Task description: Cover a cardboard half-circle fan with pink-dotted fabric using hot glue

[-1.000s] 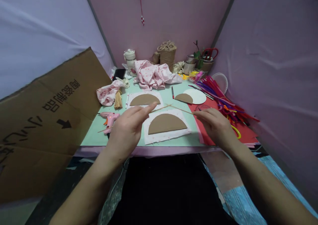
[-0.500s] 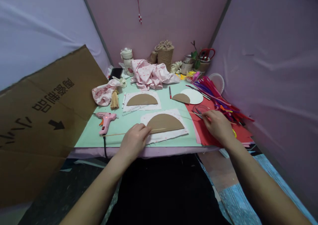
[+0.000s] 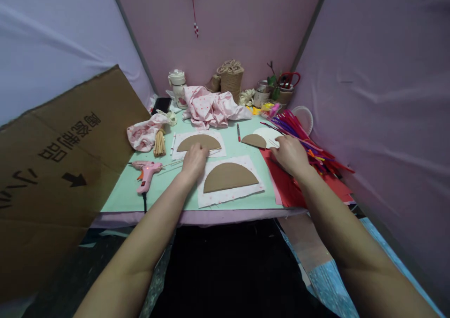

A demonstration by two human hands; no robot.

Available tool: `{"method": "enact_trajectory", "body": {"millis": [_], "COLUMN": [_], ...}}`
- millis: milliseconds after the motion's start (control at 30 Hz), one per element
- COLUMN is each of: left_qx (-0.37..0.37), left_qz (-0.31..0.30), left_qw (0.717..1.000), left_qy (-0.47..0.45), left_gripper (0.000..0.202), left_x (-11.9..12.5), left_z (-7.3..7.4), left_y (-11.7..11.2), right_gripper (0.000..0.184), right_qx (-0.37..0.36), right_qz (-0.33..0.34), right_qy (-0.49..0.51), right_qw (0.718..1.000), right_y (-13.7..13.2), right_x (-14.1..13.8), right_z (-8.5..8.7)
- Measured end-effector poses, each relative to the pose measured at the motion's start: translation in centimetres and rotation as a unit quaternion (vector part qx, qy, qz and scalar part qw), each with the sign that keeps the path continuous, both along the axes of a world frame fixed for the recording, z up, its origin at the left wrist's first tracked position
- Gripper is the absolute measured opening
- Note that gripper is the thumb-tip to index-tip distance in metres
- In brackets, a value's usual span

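See thin sticks (image 3: 170, 165) running beneath the bunched left grip (image 3: 194, 161), impossible to tell whether clamped on them, just by the straight edge of the far half-disc (image 3: 191, 140). Nearer and rightward, find the larger half-disc (image 3: 230, 177), on cloth (image 3: 214, 200) reaching near the front edge of the table (image 3: 246, 204). Farther right, see the curled right grip (image 3: 290, 154) at the white disc (image 3: 267, 133), contents hidden.

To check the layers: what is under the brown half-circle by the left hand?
Pale cloth shows around the brown half-circle. What lies directly beneath is covered, and the left hand hides part of the straight edge.
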State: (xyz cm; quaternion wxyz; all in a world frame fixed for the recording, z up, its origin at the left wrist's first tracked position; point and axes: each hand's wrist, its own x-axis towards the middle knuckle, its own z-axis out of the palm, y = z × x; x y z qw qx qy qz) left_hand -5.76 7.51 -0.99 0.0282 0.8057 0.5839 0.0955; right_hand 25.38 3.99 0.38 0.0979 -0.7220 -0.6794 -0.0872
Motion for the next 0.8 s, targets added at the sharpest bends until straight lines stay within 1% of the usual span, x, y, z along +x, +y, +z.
{"method": "enact_trajectory", "body": {"millis": [67, 133, 233, 300, 367, 433, 500, 567, 667, 733, 800], "left_qx": [-0.007, -0.009, -0.004, -0.003, 0.007, 0.030, 0.052, 0.050, 0.018, 0.007, 0.003], "left_qz": [0.011, 0.017, 0.019, 0.017, 0.009, -0.009, -0.036, -0.060, -0.092, -0.117, -0.135], "left_qw": [1.000, 1.000, 1.000, 1.000, 1.000, 0.997, 0.988, 0.976, 0.964, 0.959, 0.956], "left_qy": [0.000, -0.002, -0.007, -0.010, -0.027, -0.072, -0.140, -0.201, -0.249, -0.259, -0.261], "left_gripper": [0.035, 0.035, 0.037, 0.038, 0.037, 0.036, 0.034, 0.032, 0.030, 0.035, 0.045], "left_x": [0.2, 0.1, -0.1, -0.2, -0.4, -0.7, -1.1, -1.5, -2.1, -2.3, -2.4], "left_z": [-0.5, -0.8, -0.8, -0.7, -0.7, -0.6, -0.7, -0.8, -1.5, -2.1, -2.8], "left_y": [0.4, 0.6, 0.7, 0.6, 0.0, -1.1, -2.8, -4.9, -7.7, -8.8, -9.4], "right_gripper": [0.039, 0.044, 0.044, 0.039, 0.036, 0.037, 0.040, 0.046, 0.055, 0.057, 0.056], "right_qx": [-0.007, -0.031, -0.057, -0.064, -0.056, -0.041, -0.040, -0.059, -0.100, -0.108, -0.105], "right_qz": [0.043, 0.065, 0.069, 0.066, 0.068, 0.085, 0.122, 0.178, 0.259, 0.284, 0.296], "right_qy": [0.027, 0.041, 0.047, 0.046, 0.049, 0.064, 0.099, 0.154, 0.215, 0.226, 0.230], "right_qw": [0.999, 0.997, 0.995, 0.995, 0.995, 0.994, 0.987, 0.970, 0.936, 0.926, 0.921], "right_y": [2.1, 4.1, 6.2, 6.5, 5.8, 4.4, 2.3, 0.1, -2.8, -3.9, -4.2], "right_x": [-1.0, -1.7, -2.0, -2.0, -2.2, -2.8, -3.7, -4.8, -6.3, -7.1, -7.5], "right_z": [-0.1, -0.6, -1.4, -1.5, -1.0, -0.1, 0.6, 0.7, -0.2, -1.2, -2.1]}}
